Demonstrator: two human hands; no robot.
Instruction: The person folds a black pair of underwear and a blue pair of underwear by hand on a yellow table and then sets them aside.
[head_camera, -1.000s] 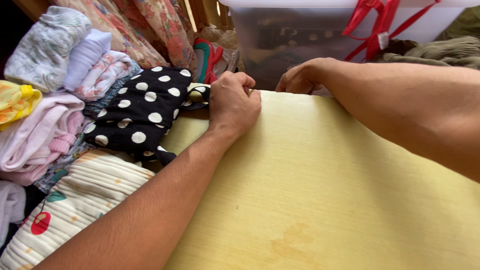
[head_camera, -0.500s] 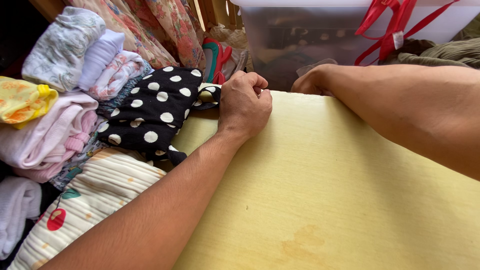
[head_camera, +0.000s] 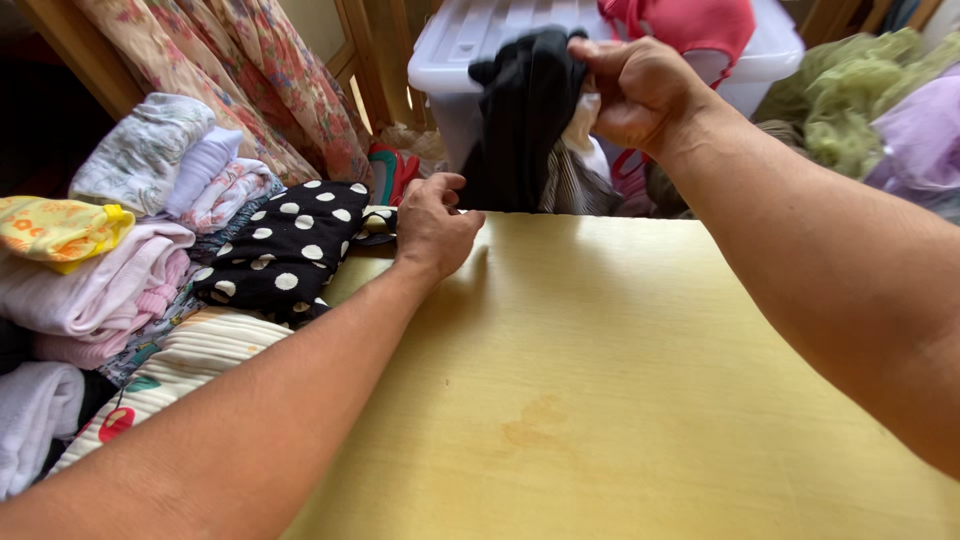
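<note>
surface (head_camera: 640, 400): pale yellow board with a faint brownish stain near its middle, filling the lower right of the view.

storage box (head_camera: 470, 60): translucent white plastic, lidded, standing beyond the far edge of the surface; a red garment (head_camera: 690, 20) lies on its lid.

pile of folded clothes (head_camera: 110, 270): along the left edge of the surface; pink, white, yellow and ribbed cream pieces, stacked and overlapping.

floral curtain (head_camera: 250, 80): hanging behind the pile, upper left.

green cloth (head_camera: 850, 100) and lilac cloth (head_camera: 920, 140): heaped at upper right, beside the box.

black garment (head_camera: 525, 120): hanging down in front of the box, above the far edge of the surface, with a lighter striped piece bunched against it.

polka-dot garment (head_camera: 285, 250): black with white dots, folded, on the right side of the pile, touching the surface edge.

right hand (head_camera: 640, 90): raised, grip closed around the top of the black garment.

left hand (head_camera: 435, 225): resting at the far left edge of the surface, grip curled nearly closed, fingertips against the polka-dot garment; whether it pinches the cloth cannot be told.
</note>
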